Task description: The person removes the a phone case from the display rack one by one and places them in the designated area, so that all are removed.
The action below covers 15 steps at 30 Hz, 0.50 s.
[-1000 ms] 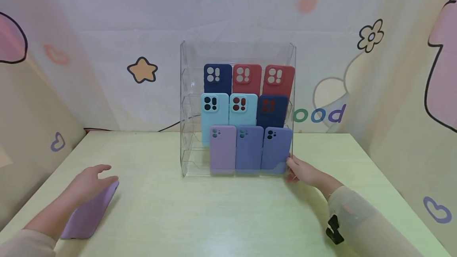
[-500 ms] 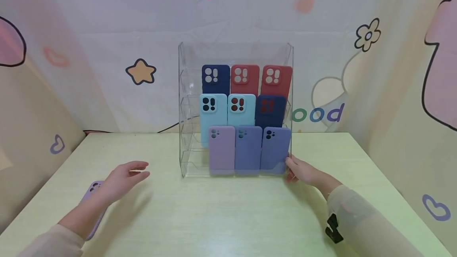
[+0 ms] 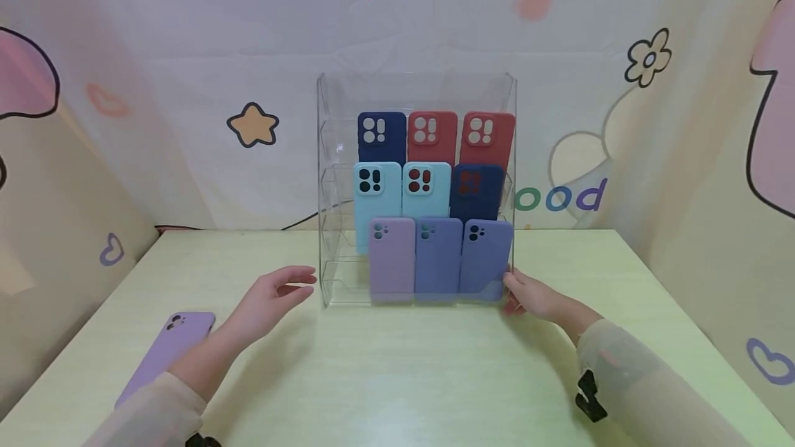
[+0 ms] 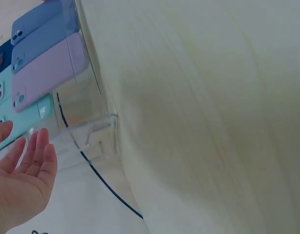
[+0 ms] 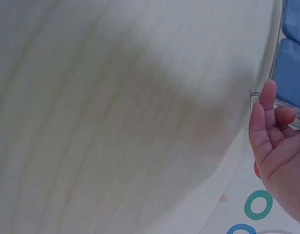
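Note:
A clear acrylic display rack (image 3: 348, 294) with stepped tiers stands on the table, holding several phone cases. Its bottom tier bears a lilac phone case (image 3: 393, 261) and two periwinkle ones, the rightmost periwinkle case (image 3: 484, 261) leaning slightly. My left hand (image 3: 270, 302) is just left of the rack's lower left side, fingers spread from the thumb with nothing between them; a small gap seems to separate them from the rack. At the lower right corner, my right hand (image 3: 531, 295) grips the rack's edge, thumb in front. In the right wrist view its fingers (image 5: 259, 126) bend around that corner.
A purple phone case (image 3: 164, 354) lies on the table at the left, partly behind my left forearm. Above the bottom tier are light blue cases (image 3: 376, 209), dark blue cases (image 3: 381, 147) and red cases (image 3: 433, 143). A printed cloth (image 3: 435, 33) hangs close behind the rack.
My left hand has moved right and away from the purple phone case, over to the rack's left side. The right hand stays at the rack's corner, and the rack stands in place.

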### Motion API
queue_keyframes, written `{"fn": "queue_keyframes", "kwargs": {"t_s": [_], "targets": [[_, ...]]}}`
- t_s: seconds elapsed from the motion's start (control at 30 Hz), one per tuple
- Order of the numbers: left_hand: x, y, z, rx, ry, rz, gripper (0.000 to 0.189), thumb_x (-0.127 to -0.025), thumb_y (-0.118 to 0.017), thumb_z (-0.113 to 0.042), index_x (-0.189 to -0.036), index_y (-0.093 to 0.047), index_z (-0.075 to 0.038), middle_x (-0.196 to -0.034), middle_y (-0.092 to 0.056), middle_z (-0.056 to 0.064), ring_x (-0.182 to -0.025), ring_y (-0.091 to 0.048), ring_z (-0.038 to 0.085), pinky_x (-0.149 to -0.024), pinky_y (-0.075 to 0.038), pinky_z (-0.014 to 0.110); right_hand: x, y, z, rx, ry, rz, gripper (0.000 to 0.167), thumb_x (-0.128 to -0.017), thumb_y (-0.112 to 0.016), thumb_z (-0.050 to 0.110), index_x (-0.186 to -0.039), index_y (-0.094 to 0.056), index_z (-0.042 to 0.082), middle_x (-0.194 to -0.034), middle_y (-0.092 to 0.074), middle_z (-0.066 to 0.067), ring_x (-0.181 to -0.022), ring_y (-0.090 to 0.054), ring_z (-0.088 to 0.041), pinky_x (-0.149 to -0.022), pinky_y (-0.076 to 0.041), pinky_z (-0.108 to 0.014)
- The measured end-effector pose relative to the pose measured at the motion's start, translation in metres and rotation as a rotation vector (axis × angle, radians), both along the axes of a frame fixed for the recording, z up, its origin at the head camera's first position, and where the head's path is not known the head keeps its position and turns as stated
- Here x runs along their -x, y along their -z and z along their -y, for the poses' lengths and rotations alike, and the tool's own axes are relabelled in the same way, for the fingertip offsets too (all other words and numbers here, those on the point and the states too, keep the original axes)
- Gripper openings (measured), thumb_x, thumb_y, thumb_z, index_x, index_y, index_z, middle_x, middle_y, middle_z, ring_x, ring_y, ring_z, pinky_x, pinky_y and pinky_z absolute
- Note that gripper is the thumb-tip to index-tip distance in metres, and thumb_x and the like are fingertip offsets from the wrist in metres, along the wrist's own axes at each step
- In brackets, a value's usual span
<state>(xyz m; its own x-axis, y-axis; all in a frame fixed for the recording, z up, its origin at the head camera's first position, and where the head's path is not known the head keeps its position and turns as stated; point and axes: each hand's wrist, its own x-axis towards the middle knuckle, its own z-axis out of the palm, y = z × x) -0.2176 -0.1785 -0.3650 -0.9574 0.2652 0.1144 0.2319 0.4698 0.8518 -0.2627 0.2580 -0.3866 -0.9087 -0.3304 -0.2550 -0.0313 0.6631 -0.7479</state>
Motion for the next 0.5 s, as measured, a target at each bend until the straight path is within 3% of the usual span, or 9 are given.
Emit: {"fn": "queue_keyframes", "kwargs": {"t_s": [0.4,0.5], "targets": [[0.017,0.001,-0.039,-0.095,0.05,0.012,0.039,-0.093,-0.058,-0.012,-0.129,-0.051,0.0,-0.123,-0.056,0.018,-0.11,-0.056,0.03,-0.093,-0.044,0.041,0.0,0.002,0.0,0.005,0.036,-0.022,0.045,-0.1,-0.02,0.024,-0.127,-0.026,-0.012,-0.073,-0.043,-0.012,-0.082,-0.059,-0.025,-0.075,-0.049,-0.041],[0.021,0.0,-0.046,-0.112,0.042,0.042,0.04,-0.093,-0.058,-0.013,-0.13,-0.05,-0.002,-0.125,-0.055,0.016,-0.113,-0.055,0.03,-0.093,-0.044,0.04,-0.001,0.003,0.001,0.005,0.036,-0.025,0.049,-0.1,-0.02,0.023,-0.132,-0.023,-0.015,-0.072,-0.043,-0.012,-0.082,-0.059,-0.025,-0.075,-0.049,-0.041]]}}
